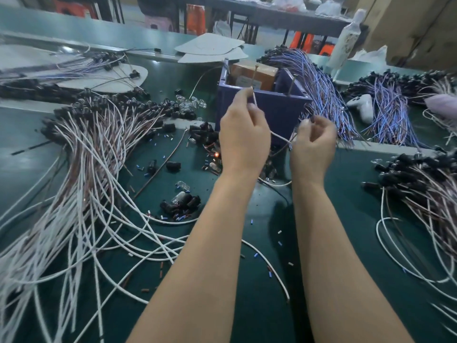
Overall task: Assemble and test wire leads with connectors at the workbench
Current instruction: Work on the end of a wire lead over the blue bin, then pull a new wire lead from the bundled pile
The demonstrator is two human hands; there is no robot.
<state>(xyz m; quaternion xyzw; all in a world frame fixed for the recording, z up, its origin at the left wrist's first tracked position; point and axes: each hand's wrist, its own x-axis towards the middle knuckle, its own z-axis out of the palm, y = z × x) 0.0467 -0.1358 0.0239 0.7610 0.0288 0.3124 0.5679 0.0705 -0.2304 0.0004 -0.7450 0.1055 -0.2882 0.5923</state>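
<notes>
Both hands are raised in front of a purple box (264,107) at the middle of the green bench. My left hand (243,134) pinches the end of a thin white wire lead (254,99) between thumb and fingers, the tip pointing up near a metal pin on the box. The lead runs down to my right hand (314,147), whose curled fingers hold it together with a small black connector (312,119). A small orange light (217,154) glows on the bench just left of my left wrist.
A big fan of white and brown leads (94,174) with black connectors covers the left. Blue-purple leads (319,92) hang behind the box; more bundles lie at right (425,191). Loose black caps (179,205), small sleeves, a white controller (362,106) and a bottle (346,43) are around.
</notes>
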